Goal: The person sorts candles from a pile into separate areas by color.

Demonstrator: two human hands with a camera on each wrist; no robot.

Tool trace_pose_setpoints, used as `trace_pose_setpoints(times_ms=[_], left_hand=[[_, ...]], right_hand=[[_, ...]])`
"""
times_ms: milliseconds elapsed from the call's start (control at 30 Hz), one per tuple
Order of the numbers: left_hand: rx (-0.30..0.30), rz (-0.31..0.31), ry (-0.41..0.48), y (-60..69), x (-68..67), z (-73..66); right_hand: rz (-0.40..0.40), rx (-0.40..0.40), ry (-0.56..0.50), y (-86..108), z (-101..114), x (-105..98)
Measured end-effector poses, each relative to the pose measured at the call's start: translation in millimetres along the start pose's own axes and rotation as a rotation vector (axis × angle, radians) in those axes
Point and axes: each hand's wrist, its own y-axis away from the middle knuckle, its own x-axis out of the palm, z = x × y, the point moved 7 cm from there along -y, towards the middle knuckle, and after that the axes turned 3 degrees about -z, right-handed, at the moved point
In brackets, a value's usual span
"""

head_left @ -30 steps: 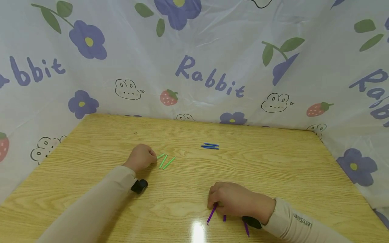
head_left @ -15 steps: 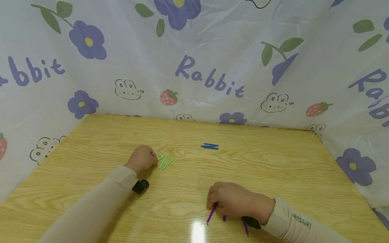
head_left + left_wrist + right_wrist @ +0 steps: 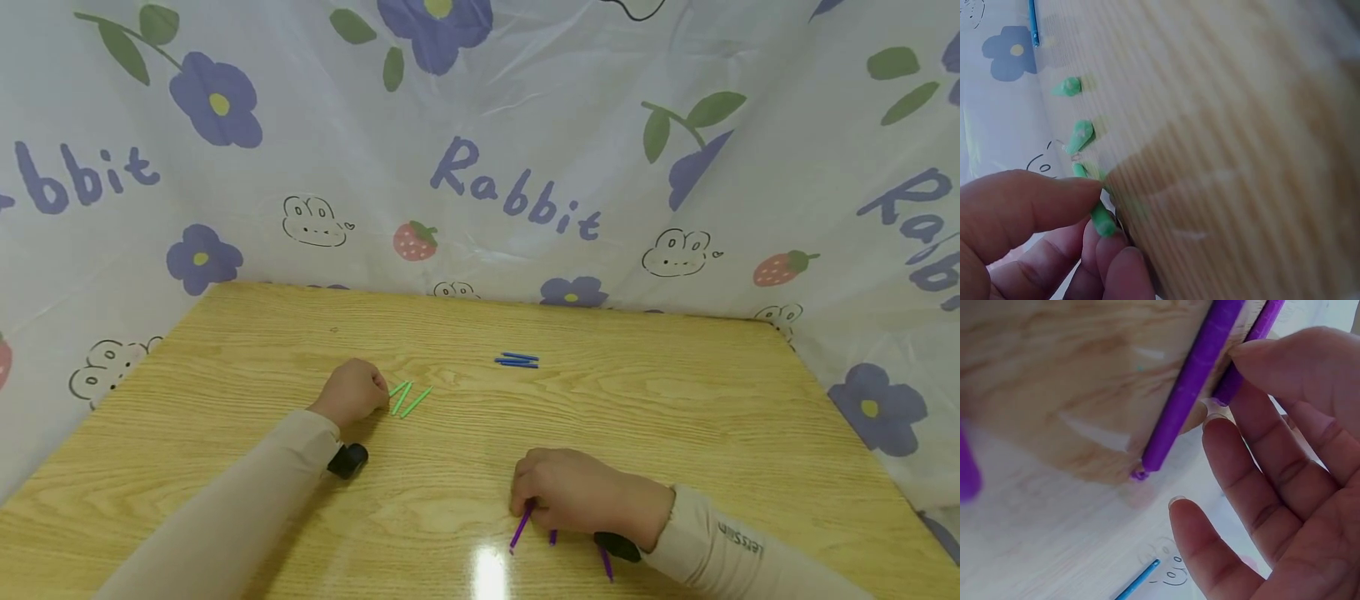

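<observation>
On the table [image 3: 675,400], barely anything's shifted: left hand [image 3: 352,392] pinches a green stick [image 3: 1104,222], right hand [image 3: 566,492] a purple stick [image 3: 1229,383], so no release yet.

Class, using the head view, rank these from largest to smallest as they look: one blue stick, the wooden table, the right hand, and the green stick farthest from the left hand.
1. wooden table
2. right hand
3. blue stick and green stick: they look too alike to rank apart

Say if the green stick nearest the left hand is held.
Held: the left hand pinches the green stick, its end poking past the thumb.
</observation>
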Motion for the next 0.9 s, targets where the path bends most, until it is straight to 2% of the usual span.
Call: trace_pose_setpoints(times_ms=[267,600,900], left_hand=[[0.004,0.009,0.006,-0.5,1.0,-0.9],[-0.001,0.033,0.010,-2.4,2.1,-1.6],[0.035,0.032,0.026,-0.7,1.2,-1.6]], right_hand=[[0.044,0.034,0.028,-2.6,-0.1,2.0],[0.056,0.054,0.037,-3.5,-1.6,3.5],[0.062,0.072,0.021,-4.4,-2.1,4.2]])
